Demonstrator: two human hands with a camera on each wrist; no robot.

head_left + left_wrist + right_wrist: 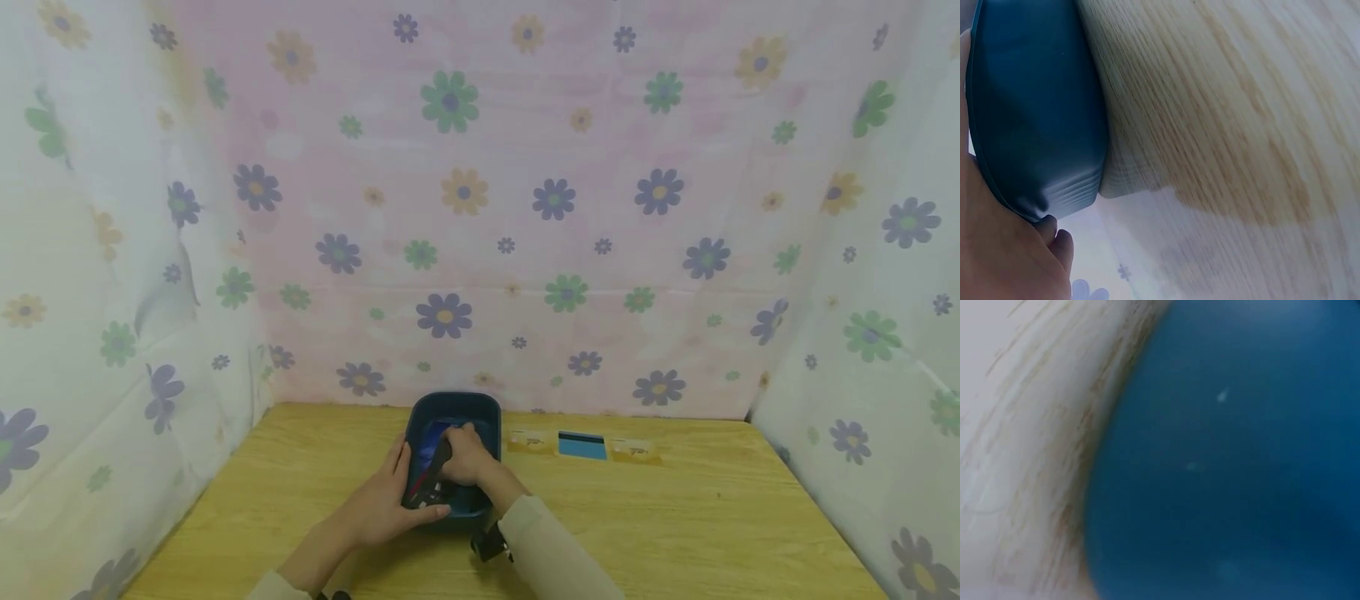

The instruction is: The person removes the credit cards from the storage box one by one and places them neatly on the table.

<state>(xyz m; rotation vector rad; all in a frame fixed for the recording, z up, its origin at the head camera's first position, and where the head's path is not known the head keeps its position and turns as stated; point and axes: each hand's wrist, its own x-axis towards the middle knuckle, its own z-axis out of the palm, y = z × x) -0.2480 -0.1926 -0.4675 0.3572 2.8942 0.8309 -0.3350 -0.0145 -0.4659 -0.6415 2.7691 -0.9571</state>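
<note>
A dark blue plastic bin (491, 417) stands at the back middle of the table. My left hand (382, 504) holds it at the front left, thumb along the front rim and fingers at the left side. The left wrist view shows fingertips (1063, 247) curled at the bin's corner. My right hand (468, 457) reaches into the bin, its fingers bent at the upper end of a black object with a red stripe (426, 483). Its exact kind is hidden by the hand. Beside it lies a shiny blue item (435, 437). The right wrist view is filled by the bin's blue wall (1222, 487).
On the wooden table (675, 525), right of the bin, three cards lie in a row: a pale gold card (529, 442), a blue card with a dark stripe (582, 446) and another gold card (633, 451). Flowered cloth (510, 275) stands behind and at both sides.
</note>
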